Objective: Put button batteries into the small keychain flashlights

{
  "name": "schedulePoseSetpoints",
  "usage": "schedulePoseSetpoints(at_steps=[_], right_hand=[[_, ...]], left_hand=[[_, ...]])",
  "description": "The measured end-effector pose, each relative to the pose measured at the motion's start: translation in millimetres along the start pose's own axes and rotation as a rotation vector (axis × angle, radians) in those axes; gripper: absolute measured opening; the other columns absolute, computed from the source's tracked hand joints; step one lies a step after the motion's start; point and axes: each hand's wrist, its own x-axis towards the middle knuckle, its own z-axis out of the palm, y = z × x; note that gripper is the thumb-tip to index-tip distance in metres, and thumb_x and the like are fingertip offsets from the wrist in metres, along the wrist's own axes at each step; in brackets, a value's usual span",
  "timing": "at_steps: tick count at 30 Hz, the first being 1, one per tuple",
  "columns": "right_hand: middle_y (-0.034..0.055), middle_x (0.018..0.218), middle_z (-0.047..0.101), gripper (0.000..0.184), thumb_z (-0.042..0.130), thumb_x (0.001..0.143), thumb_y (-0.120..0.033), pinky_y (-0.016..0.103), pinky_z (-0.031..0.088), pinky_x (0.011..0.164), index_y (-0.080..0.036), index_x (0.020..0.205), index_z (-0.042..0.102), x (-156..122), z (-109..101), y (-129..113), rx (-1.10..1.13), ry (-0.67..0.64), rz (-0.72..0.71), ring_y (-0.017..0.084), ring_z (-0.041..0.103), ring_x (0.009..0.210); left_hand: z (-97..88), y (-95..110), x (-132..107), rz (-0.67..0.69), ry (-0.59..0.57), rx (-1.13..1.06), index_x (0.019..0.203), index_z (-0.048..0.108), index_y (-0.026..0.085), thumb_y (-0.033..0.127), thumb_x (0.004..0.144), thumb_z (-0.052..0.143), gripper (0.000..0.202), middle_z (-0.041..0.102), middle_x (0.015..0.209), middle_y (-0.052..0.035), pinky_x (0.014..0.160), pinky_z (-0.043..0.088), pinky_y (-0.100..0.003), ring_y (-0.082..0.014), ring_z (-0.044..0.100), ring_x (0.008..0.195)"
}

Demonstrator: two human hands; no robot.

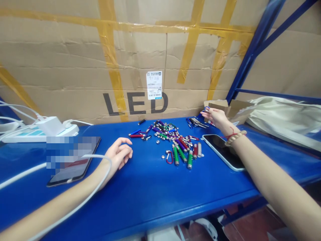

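My left hand (120, 153) rests on the blue shelf with fingers loosely bent and apart, nothing in them. It is left of a pile of small metal parts (165, 130) and coloured tubes. My right hand (216, 116) is raised at the back right, its fingertips pinched on a small blue carabiner (206, 108), partly hidden by the fingers. Below and left of that hand lies a group of silver and dark keychain pieces (197, 123). In front of the pile are several green tubes (190, 159), a red tube (195, 151), a silver tube (199, 150) and a red carabiner (170, 157).
A phone (223, 150) lies under my right forearm; a larger dark device (75, 170) lies at left, a white cable (106, 157) crossing it and my left wrist. Behind stand a taped cardboard box (135, 67), a power strip (72, 130) and a small open carton (237, 112).
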Motion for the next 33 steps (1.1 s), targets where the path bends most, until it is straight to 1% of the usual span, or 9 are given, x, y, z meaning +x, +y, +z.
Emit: schedulePoseSetpoints(at_steps=[5, 10, 14, 18, 21, 24, 27, 30, 33], right_hand=[[0.0072, 0.086, 0.065, 0.014, 0.041, 0.089, -0.012, 0.021, 0.055, 0.072, -0.013, 0.085, 0.054, 2, 1, 6, 0.023, -0.016, 0.02, 0.011, 0.067, 0.08], [0.0074, 0.078, 0.065, 0.01, 0.046, 0.087, -0.013, 0.022, 0.056, 0.07, -0.013, 0.082, 0.054, 0, -4, 11, -0.069, -0.07, 0.045, 0.012, 0.067, 0.073], [0.0077, 0.07, 0.066, 0.009, 0.053, 0.084, -0.017, 0.023, 0.057, 0.064, -0.011, 0.081, 0.058, 4, -11, 11, -0.246, -0.069, 0.031, 0.013, 0.066, 0.068], [0.0077, 0.063, 0.066, 0.01, 0.064, 0.074, -0.019, 0.025, 0.056, 0.06, -0.01, 0.076, 0.065, 3, -22, 7, -0.485, -0.054, -0.002, 0.015, 0.065, 0.061], [0.0076, 0.057, 0.066, 0.008, 0.068, 0.067, -0.016, 0.026, 0.055, 0.061, -0.009, 0.072, 0.069, -3, -27, 1, -0.648, -0.066, -0.042, 0.017, 0.065, 0.06], [0.0078, 0.055, 0.066, 0.011, 0.067, 0.065, -0.012, 0.025, 0.054, 0.063, -0.008, 0.074, 0.071, -8, -27, -2, -0.776, -0.082, -0.083, 0.019, 0.066, 0.061], [0.0101, 0.059, 0.067, 0.016, 0.065, 0.066, -0.012, 0.028, 0.053, 0.07, -0.006, 0.079, 0.072, -8, -26, -1, -0.882, -0.069, -0.13, 0.021, 0.067, 0.068], [0.013, 0.072, 0.07, 0.02, 0.061, 0.069, -0.012, 0.029, 0.051, 0.077, -0.007, 0.085, 0.072, -5, -26, 1, -0.964, -0.046, -0.189, 0.023, 0.067, 0.079], [0.0143, 0.084, 0.071, 0.023, 0.059, 0.069, -0.01, 0.028, 0.049, 0.08, -0.009, 0.087, 0.072, -3, -26, 3, -1.028, -0.034, -0.225, 0.024, 0.066, 0.087]], left_hand=[[0.0, -1, -1, 0.007, -0.019, 0.006, 0.086, 0.046, 0.018, 0.02, 0.071, 0.049, 0.015, 0.05, 0.051, 0.0059, 0.029, 0.022, -0.013, -0.004, 0.035, 0.034], [-1.1, -2, -1, 0.01, -0.032, 0.007, 0.085, 0.046, 0.019, 0.02, 0.071, 0.049, 0.015, 0.05, 0.051, 0.0057, 0.031, 0.022, -0.013, -0.0044, 0.036, 0.037], [-2.7, -3, 1, 0.001, -0.034, 0.004, 0.086, 0.046, 0.018, 0.02, 0.071, 0.05, 0.016, 0.05, 0.051, 0.0057, 0.032, 0.021, -0.012, -0.0039, 0.035, 0.037], [-2.7, -3, 4, -0.016, -0.021, 0.001, 0.087, 0.046, 0.018, 0.018, 0.07, 0.05, 0.018, 0.049, 0.051, 0.0058, 0.034, 0.02, -0.012, -0.005, 0.038, 0.039], [-2.1, -2, 5, -0.03, -0.011, 0.007, 0.088, 0.046, 0.018, 0.018, 0.069, 0.05, 0.019, 0.049, 0.05, 0.0059, 0.035, 0.019, -0.012, -0.0052, 0.037, 0.039], [-1.7, -1, 5, -0.039, -0.002, 0.016, 0.087, 0.046, 0.018, 0.018, 0.069, 0.05, 0.018, 0.048, 0.05, 0.006, 0.036, 0.019, -0.012, -0.0046, 0.036, 0.039], [-1.6, 1, 5, -0.041, 0.003, 0.021, 0.086, 0.045, 0.018, 0.018, 0.07, 0.049, 0.017, 0.048, 0.05, 0.0063, 0.036, 0.018, -0.011, -0.004, 0.036, 0.038], [-1.6, 3, 3, -0.04, 0.003, 0.022, 0.085, 0.045, 0.018, 0.018, 0.069, 0.049, 0.016, 0.048, 0.05, 0.0063, 0.036, 0.019, -0.012, -0.0042, 0.037, 0.038], [-1.7, 5, 1, -0.039, -0.004, 0.023, 0.084, 0.046, 0.018, 0.019, 0.069, 0.05, 0.016, 0.049, 0.05, 0.006, 0.036, 0.02, -0.013, -0.0044, 0.036, 0.038]])
